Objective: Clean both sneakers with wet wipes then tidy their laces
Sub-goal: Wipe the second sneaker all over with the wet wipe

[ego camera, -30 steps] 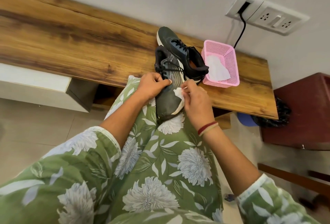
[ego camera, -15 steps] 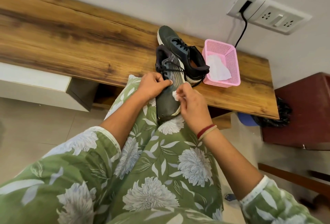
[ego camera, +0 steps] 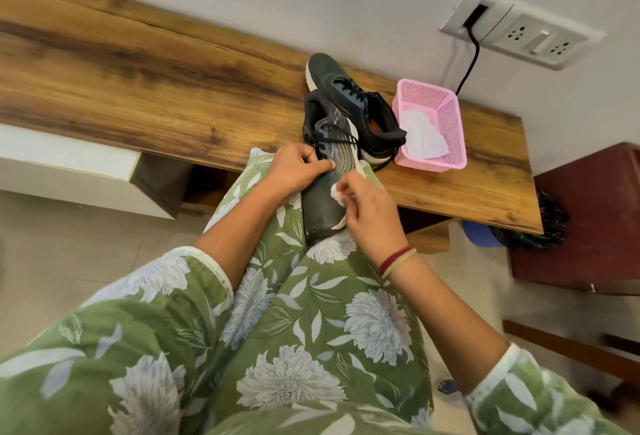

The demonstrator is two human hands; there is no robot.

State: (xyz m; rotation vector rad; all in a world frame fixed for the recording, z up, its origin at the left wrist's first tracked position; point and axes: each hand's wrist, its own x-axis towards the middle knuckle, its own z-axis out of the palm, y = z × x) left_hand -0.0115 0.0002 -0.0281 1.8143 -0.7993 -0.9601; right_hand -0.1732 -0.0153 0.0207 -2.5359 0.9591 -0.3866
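Here we find the near sneaker [ego camera: 320,207] propped toe-down on the person's knee [ego camera: 322,251], its heel leaning away toward twelve o'clock over the edge of the wooden bench [ego camera: 138,64]. We take that slant to be deliberate: it turns the upper and its outer side to the person and puts them within easy reach of both hands. The left hand [ego camera: 294,171], set at nine o'clock of the shoe, has its fingers curled round it at the lower eyelets with the thumb laid across the top. We read this as a steadying grip that stops the shoe sliding off the cloth while it is rubbed. The right hand [ego camera: 367,213], at four o'clock of the shoe, pinches a small bunched wet wipe [ego camera: 336,194] between thumb and fingertips and holds it against the side of the upper, just above the white sole. A wad that tight suits a spot or a seam rather than a broad sweep. The black laces [ego camera: 341,138] lie slack, one end trailing over the bench edge, so tidying is not yet begun. The second sneaker [ego camera: 343,88] lies on the bench at one o'clock of the first; whether the two touch we cannot tell. Just beside it, at two o'clock, the pink basket [ego camera: 450,112] offers a spare wipe [ego camera: 424,138] close to the working hand.
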